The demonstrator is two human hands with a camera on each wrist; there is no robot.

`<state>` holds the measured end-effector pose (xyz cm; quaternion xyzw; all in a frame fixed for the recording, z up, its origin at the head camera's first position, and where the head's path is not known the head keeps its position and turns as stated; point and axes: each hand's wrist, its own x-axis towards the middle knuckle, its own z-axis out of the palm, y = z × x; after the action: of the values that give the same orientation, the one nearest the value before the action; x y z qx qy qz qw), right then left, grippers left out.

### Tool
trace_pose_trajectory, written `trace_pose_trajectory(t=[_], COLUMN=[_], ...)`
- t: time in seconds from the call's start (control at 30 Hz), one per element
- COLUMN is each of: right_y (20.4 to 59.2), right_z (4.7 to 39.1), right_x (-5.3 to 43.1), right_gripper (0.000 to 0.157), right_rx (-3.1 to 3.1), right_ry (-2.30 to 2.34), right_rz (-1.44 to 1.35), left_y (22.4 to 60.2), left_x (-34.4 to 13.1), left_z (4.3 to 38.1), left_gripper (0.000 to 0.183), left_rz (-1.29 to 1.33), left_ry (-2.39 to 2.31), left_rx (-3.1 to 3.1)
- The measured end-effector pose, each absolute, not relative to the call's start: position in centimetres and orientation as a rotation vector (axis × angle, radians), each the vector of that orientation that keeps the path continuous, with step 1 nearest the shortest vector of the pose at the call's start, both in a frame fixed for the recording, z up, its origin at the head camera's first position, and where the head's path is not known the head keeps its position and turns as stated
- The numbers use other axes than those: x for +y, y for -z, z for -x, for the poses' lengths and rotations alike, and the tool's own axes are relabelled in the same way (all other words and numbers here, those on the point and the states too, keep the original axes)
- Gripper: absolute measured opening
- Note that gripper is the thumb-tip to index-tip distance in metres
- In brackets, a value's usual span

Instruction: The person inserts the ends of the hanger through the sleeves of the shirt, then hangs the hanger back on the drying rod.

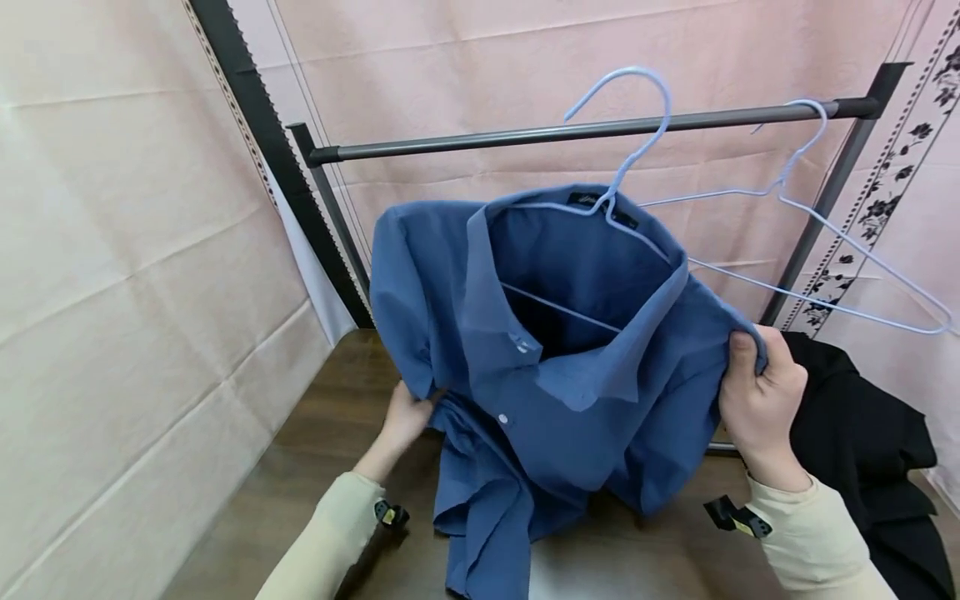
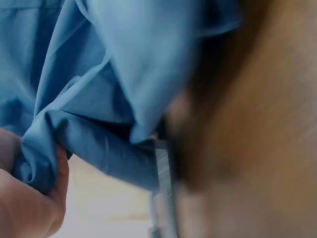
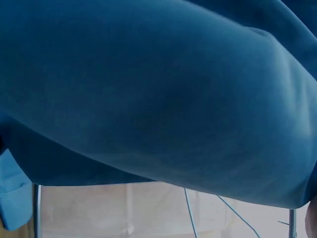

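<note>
Toward six o'clock from the rail (image 1: 487,140), the blue shirt (image 1: 555,442) already has a hanger (image 1: 617,179) inside; whether its hook (image 1: 667,104) bears, I can't tell. Left hand (image 1: 407,415) at eight and right hand (image 1: 763,396) at four grip the shirt; straightening it seems to remain.

We saw what seemed a curtained clothes nook, with pink drapes (image 1: 450,67), metal rail (image 1: 480,141) and bare hanger (image 1: 782,178).

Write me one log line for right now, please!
Left hand: grips blue shirt | Right hand: grips shirt near shoulder | Hanger: inside shirt, hook out | Second hanger: hooked on rail | Black cloth: at right
</note>
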<state>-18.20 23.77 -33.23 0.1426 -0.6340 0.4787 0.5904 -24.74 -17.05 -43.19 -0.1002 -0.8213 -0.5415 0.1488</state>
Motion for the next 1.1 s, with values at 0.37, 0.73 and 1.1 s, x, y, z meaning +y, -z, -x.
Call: trace_pose_trajectory(t=[0.37,0.73,1.1], right_y=[28.7,21.1,23.0], right_z=[20.4,21.3,22.0], right_x=[22.4,18.6,16.0], right_gripper=[0.064,0.025,0.051], right_rx=[-1.322,-1.158,-1.231], right_ry=[-1.199,-1.255,-1.156], right_rz=[-0.239,-0.243,-0.341], left_y=[32.0,24.9,29.2], left_x=[-20.3,-21.3,-21.5], left_z=[28.1,29.2,29.8], left_gripper=[0.033,0.029,0.034], left_rz=[0.118,0.349,0.088], left_ry=[1.722,1.828,1.876], left_rx=[-1.919,-1.440,-1.861])
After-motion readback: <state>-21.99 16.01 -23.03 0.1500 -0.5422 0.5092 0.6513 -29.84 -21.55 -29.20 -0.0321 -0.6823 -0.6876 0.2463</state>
